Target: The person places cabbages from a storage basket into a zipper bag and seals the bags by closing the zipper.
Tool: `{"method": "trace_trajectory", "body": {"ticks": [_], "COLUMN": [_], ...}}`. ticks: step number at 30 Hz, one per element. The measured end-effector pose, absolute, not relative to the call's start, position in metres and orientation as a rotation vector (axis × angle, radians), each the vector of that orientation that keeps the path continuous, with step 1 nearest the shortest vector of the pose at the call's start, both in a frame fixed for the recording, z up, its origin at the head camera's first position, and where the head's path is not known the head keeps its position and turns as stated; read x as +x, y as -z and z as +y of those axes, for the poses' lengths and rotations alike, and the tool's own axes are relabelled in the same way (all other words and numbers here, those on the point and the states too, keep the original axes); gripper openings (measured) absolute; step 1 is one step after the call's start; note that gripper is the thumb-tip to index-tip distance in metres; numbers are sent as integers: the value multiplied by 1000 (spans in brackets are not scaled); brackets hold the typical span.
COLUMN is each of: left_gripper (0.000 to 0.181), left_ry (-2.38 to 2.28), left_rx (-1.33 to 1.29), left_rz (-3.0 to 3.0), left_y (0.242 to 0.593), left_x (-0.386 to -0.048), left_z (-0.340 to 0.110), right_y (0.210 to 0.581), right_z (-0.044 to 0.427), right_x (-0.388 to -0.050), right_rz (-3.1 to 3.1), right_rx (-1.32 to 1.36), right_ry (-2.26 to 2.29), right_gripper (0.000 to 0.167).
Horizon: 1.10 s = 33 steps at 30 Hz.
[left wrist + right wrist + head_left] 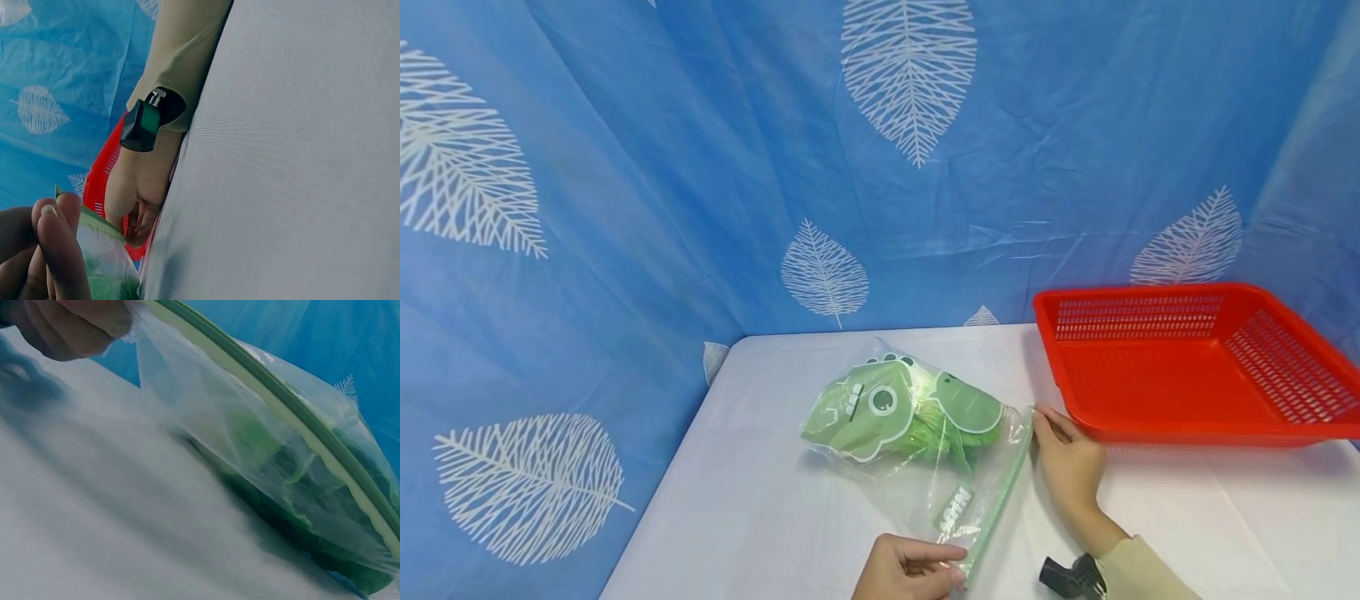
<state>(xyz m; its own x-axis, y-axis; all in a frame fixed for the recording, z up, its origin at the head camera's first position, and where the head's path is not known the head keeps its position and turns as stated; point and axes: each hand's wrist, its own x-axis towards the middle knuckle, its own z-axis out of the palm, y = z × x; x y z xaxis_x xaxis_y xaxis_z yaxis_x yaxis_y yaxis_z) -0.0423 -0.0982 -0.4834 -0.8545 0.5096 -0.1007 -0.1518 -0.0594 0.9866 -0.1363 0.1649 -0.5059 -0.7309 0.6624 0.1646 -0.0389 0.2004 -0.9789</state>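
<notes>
A clear zip bag (857, 421) with a green cartoon print lies on the white table, a leafy green vegetable (936, 437) inside it. Its green zip strip (1004, 493) runs along the right side, stretched between both hands. My left hand (910, 571) pinches the near end of the strip between thumb and index finger; in the left wrist view these fingers (62, 244) are close up. At the far end, my right hand (1071, 467) grips the strip's corner beside the basket. The right wrist view shows the strip (281, 394) slanting across the leaves.
A red plastic basket (1150, 433) with slotted walls stands at the back right, close to the right hand. White cloth (737, 483) covers the table. Behind and to the left hangs a blue curtain (700, 167) with white leaf patterns. A black wrist device (1072, 577) sits by the right sleeve.
</notes>
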Motion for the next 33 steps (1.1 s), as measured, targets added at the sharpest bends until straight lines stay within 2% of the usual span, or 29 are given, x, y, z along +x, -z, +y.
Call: {"method": "trace_trajectory", "body": {"ticks": [4,10,15,22,26,30,33], "left_gripper": [26,23,22,35,47,52,50], "left_ry": [-1969,-1929,-1900,-1933,-1882,-1762,-1665], "left_rx": [376,199,174,501,681,883,919], "left_rz": [1780,1845,1917,2013,1935,1951,2184], "left_y": [484,487,491,494,491,470,440], "left_x": [-41,-38,-48,-76,-78,-79,-88], "left_z": [-97,-86,-71,-66,-69,-84,-109], "right_y": [505,507,508,511,508,490,462], "right_z": [166,160,151,140,137,137,142], "right_x": [-139,-130,-129,-135,-134,-123,-109], "right_rz": [-1932,-2027,-2085,-2048,-2005,-1987,-2013], "right_rx": [-540,-440,-332,-307,-159,42,164], "right_ry": [-1536,-1466,-1438,-1486,-1498,-1415,-1366], "right_gripper": [23,23,24,24,29,35,38]}}
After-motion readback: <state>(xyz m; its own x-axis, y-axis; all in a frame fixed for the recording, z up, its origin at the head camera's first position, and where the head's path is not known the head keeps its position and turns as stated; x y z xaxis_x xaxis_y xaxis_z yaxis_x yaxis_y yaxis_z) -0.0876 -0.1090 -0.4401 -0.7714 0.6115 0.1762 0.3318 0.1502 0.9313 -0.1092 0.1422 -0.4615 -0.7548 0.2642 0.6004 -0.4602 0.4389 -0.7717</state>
